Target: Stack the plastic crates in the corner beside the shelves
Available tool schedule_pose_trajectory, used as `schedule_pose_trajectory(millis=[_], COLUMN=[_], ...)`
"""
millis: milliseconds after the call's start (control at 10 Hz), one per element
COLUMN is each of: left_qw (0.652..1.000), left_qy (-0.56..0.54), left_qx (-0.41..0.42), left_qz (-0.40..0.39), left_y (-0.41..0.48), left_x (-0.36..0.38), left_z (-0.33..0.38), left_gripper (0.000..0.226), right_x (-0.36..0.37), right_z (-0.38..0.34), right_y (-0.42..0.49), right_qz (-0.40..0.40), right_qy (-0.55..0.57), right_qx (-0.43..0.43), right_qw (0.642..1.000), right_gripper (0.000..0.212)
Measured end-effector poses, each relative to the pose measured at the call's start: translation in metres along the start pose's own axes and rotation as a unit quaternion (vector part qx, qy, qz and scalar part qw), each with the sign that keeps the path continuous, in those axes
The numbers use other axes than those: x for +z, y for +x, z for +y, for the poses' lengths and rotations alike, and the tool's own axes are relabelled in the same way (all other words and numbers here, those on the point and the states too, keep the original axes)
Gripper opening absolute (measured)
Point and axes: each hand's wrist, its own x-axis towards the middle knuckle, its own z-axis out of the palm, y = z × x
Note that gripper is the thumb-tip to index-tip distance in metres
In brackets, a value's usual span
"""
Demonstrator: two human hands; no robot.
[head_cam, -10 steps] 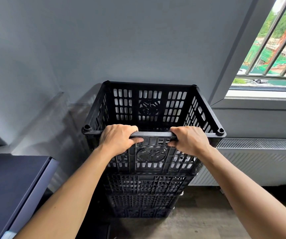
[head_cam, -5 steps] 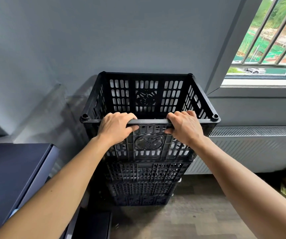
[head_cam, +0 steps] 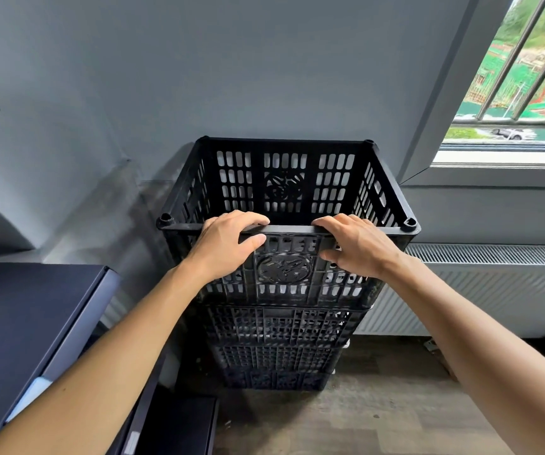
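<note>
A black slotted plastic crate [head_cam: 284, 188] sits on top of a stack of black crates [head_cam: 277, 343] that stands on the floor against the grey wall. My left hand [head_cam: 225, 247] grips the near rim of the top crate, fingers over the edge and thumb under it. My right hand [head_cam: 353, 246] lies on the same rim further right, fingers hooked loosely over the edge and thumb against the crate's front. The top crate looks level and its inside holds nothing that I can see.
A dark shelf top [head_cam: 25, 326] juts in at the left, close to the stack. A white radiator [head_cam: 494, 290] runs along the wall at the right under a barred window [head_cam: 520, 93]. Wood-look floor [head_cam: 379, 415] lies in front.
My view has tilted a little, so the stack sits slightly lower in frame. The fingers of my right hand have loosened on the rim. The top crate has settled on the stack.
</note>
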Motion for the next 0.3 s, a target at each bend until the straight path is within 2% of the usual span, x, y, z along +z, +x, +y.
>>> schedule_pose_trajectory(millis=[300], left_qw=[0.993], left_qy=[-0.101], left_qx=[0.016], left_qz=[0.055], left_y=[-0.014], left_x=[-0.009], left_z=[0.049], left_gripper=[0.029], right_x=[-0.029], right_z=[0.007], right_y=[-0.023], right_qz=[0.040], right_qy=[0.031], right_qx=[-0.022], right_qw=[0.999], right_gripper=[0.060])
